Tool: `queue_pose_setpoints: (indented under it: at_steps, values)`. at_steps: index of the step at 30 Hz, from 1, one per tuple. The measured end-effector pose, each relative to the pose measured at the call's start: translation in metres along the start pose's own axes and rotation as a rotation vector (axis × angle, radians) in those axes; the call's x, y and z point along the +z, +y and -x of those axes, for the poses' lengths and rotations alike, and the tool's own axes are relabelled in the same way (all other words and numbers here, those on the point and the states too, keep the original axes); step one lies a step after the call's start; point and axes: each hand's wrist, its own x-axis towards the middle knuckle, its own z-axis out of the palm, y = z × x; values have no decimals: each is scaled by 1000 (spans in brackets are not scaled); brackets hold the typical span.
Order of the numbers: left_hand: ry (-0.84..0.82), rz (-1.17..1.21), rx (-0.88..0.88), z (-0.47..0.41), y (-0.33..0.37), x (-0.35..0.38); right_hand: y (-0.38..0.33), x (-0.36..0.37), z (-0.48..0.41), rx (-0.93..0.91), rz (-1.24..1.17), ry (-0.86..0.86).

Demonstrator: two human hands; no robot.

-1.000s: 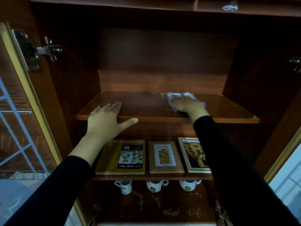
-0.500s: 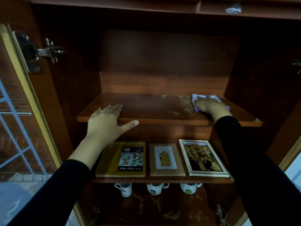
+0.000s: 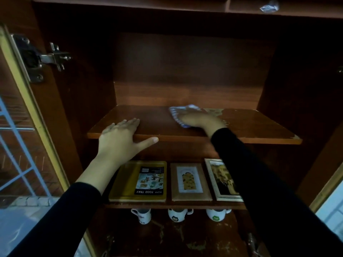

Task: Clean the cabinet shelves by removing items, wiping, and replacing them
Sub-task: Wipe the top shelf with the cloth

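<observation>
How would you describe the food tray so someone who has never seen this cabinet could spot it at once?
In the open wooden cabinet, look at the shelf just below the one with the cloth. Three flat things lie there side by side, and the food tray is the leftmost. Unlike the two framed pictures beside it, it is yellow with a black label reading FOOD TRAY.

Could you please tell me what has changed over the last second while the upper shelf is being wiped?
The right hand swept the blue-and-white cloth out to the right end of the shelf, then back left to the middle. The left hand stays flat on the front edge. The tray, frames and mugs below have not moved.
</observation>
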Motion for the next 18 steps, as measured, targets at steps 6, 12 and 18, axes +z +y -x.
queue_pose_setpoints:
  at_steps: [6,12,18]
  values:
    - [-17,-11,2,1,3,-2,87,-42,41,555,158,172]
    - [-22,-12,11,-1,1,1,4,-16,-1,334,238,123]
    - [29,10,1,0,-3,3,-77,16,-24,-127,137,-27]
